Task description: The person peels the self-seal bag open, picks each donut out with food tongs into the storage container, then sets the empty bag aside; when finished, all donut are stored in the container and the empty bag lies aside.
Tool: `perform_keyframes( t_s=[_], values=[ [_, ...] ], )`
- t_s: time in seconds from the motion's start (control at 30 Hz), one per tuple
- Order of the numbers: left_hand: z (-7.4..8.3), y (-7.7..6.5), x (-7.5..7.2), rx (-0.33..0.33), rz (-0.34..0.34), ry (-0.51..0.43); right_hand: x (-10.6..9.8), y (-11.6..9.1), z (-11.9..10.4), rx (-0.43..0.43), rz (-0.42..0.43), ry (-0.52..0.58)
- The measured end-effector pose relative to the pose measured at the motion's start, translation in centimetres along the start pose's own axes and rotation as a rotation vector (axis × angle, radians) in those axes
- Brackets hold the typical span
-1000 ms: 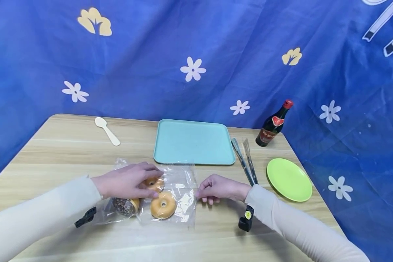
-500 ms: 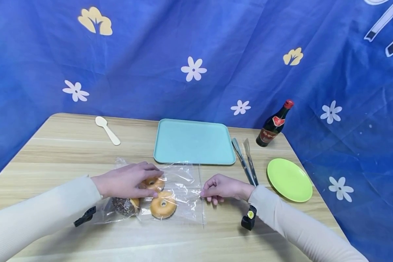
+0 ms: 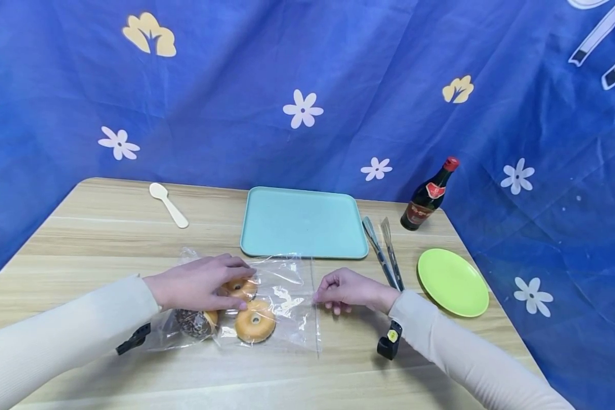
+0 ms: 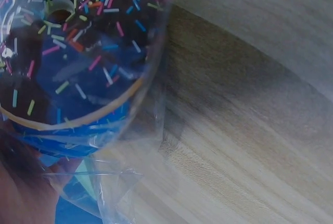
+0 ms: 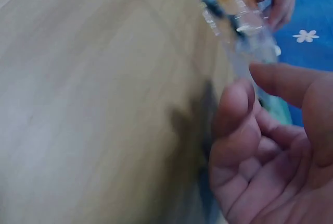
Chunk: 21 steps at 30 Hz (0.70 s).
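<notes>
A clear plastic bag lies on the table with doughnuts inside. Two are plain golden rings, the nearer doughnut in full sight and the farther one partly under my left hand. At the bag's left end a tilted chocolate doughnut shows colourful sprinkles, seen close in the left wrist view. My left hand grips the bag over the doughnuts, thumb towards the nearer ring. At the bag's right edge my right hand pinches the film between thumb and forefinger, its other fingers curled.
Behind the bag lies a light blue tray. Metal tongs rest to its right, near a green plate. A dark bottle with a red cap stands back right. A white spoon lies back left.
My right hand has shifted slightly right, drawing the bag's right edge with it and stretching the film. Over the last half second it has stayed nearly still. My left hand keeps its place.
</notes>
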<state>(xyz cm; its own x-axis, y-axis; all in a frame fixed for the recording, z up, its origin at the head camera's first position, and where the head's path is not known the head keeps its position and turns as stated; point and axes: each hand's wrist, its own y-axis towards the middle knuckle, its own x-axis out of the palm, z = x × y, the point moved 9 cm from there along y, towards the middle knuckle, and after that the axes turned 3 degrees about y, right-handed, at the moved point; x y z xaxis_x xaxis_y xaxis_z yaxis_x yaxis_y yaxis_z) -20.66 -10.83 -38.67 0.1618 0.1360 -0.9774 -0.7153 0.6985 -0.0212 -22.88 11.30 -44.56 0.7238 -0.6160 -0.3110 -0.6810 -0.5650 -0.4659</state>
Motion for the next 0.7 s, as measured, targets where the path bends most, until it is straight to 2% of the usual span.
perform_keyframes(
  t_s=[0.13,0.27,0.37,0.5,0.57,0.7],
  values=[
    [-0.1,0.0,0.1,-0.001,0.001,0.001,-1.3,-0.4,-1.8,-0.092,0.160,-0.051],
    [-0.1,0.0,0.1,0.001,0.003,0.001,-1.2,-1.4,-4.6,-0.260,0.279,-0.228],
    [-0.1,0.0,0.1,0.000,0.002,0.000,-0.1,-2.0,-6.0,-0.347,0.306,-0.465],
    [-0.1,0.0,0.1,-0.001,0.004,-0.002,1.0,-2.2,-6.1,-0.382,0.327,-0.796],
    [-0.1,0.0,0.1,-0.002,0.005,-0.001,1.4,-2.1,-5.8,-0.391,0.328,-0.905],
    [-0.1,0.0,0.1,0.002,0.003,0.005,2.2,-1.8,-5.3,-0.434,0.301,-1.016]
  ],
)
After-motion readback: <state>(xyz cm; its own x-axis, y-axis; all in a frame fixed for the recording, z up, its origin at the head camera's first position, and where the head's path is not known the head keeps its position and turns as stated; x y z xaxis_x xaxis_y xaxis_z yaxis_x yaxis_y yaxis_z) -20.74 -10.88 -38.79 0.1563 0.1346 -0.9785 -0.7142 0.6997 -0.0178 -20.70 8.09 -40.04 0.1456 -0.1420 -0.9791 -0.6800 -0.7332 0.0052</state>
